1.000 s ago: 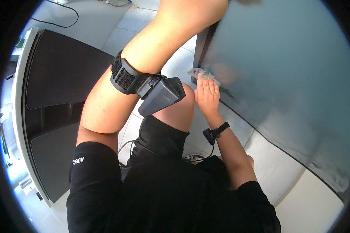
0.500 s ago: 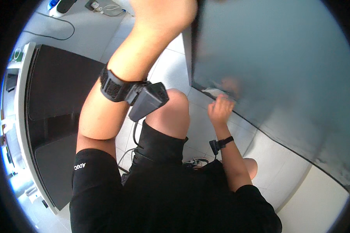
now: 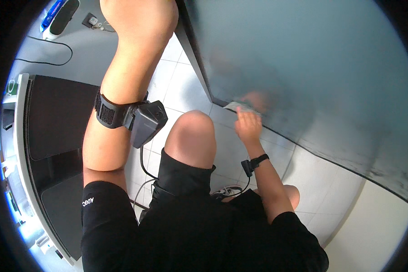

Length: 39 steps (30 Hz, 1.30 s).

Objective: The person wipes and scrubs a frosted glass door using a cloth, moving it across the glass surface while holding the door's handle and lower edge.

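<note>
A large grey-blue glossy panel (image 3: 303, 68) with a thin dark frame fills the upper right. At its left edge, near the top of the picture, is my left hand (image 3: 143, 16); its fingers are out of sight, so its grip cannot be told. My right hand (image 3: 249, 126) is closed on a pale cloth (image 3: 235, 106), pressed against the panel's lower edge near the lower left corner. Part of the cloth sticks out past the fingers, and a blurred reflection of the hand shows in the panel. Dark smudges (image 3: 331, 154) mark the panel further right.
Black straps with small devices sit on both wrists, and a cable (image 3: 143, 163) hangs from the left one. A cabinet with dark panels (image 3: 61, 118) stands at left. Beyond it are a wall socket (image 3: 91, 20) and a black-and-white device (image 3: 63, 18). Pale floor tiles (image 3: 181, 86) lie below.
My left hand and the panel's upper left edge have shifted left in the picture, and that edge slants more. The right hand keeps the cloth near the same corner.
</note>
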Each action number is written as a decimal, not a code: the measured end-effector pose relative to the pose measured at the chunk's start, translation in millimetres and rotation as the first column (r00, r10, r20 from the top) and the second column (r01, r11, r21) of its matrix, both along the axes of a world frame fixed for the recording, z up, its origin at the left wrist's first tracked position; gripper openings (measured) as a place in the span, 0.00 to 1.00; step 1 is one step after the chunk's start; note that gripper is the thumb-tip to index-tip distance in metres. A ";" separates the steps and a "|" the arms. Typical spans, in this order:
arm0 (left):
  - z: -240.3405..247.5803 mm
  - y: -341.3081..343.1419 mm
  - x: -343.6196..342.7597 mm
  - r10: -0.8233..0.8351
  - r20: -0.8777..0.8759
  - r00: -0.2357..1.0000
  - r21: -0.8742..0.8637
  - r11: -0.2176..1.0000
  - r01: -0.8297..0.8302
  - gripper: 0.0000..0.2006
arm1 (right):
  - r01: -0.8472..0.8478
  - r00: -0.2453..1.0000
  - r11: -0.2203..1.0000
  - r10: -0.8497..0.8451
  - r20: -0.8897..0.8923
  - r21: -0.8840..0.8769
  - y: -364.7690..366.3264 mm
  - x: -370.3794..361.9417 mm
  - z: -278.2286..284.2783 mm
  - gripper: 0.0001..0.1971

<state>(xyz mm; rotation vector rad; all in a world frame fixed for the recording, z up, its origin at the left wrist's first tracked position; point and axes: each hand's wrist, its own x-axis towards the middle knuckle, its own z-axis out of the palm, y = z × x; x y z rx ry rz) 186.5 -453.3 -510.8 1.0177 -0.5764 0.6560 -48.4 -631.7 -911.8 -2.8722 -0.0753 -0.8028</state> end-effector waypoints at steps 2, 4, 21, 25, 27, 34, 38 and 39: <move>0.4 2.6 -3.9 0.198 0.048 0.979 0.149 0.968 -0.203 0.19 | 0.190 0.953 0.980 -0.198 0.228 0.056 -9.3 -5.1 3.3 0.23; -1.0 6.8 -9.9 0.085 0.121 0.989 0.201 0.974 -0.109 0.18 | 0.342 0.735 0.909 -0.417 0.535 0.238 -13.8 -8.7 3.7 0.26; 8.0 5.3 -22.1 0.128 -0.032 0.991 0.131 0.984 -0.123 0.18 | -0.004 0.963 1.000 0.004 0.270 -0.001 13.4 10.7 4.1 0.28; 11.8 2.8 -21.4 0.108 -0.132 0.985 0.109 0.990 -0.094 0.17 | -0.217 0.975 0.976 0.216 0.044 0.024 21.3 19.8 -21.0 0.26; 10.1 2.9 -26.5 -0.004 -0.015 1.000 0.126 0.992 0.005 0.18 | -0.272 0.956 0.961 0.264 -0.131 -0.047 14.6 14.2 -40.6 0.26; 13.3 -0.9 -30.3 0.025 0.025 0.999 0.106 0.994 -0.027 0.18 | -0.281 0.926 0.952 0.236 -0.296 -0.119 28.9 17.5 -31.0 0.28; 10.9 0.0 -28.8 0.171 -0.013 0.985 0.164 0.972 -0.167 0.18 | -0.363 0.915 0.932 0.359 -0.184 0.014 51.9 44.3 1.2 0.28; 10.0 1.8 -29.5 0.183 -0.003 0.983 0.186 0.966 -0.180 0.18 | -0.347 0.930 0.938 0.345 -0.126 0.010 50.3 44.8 4.0 0.28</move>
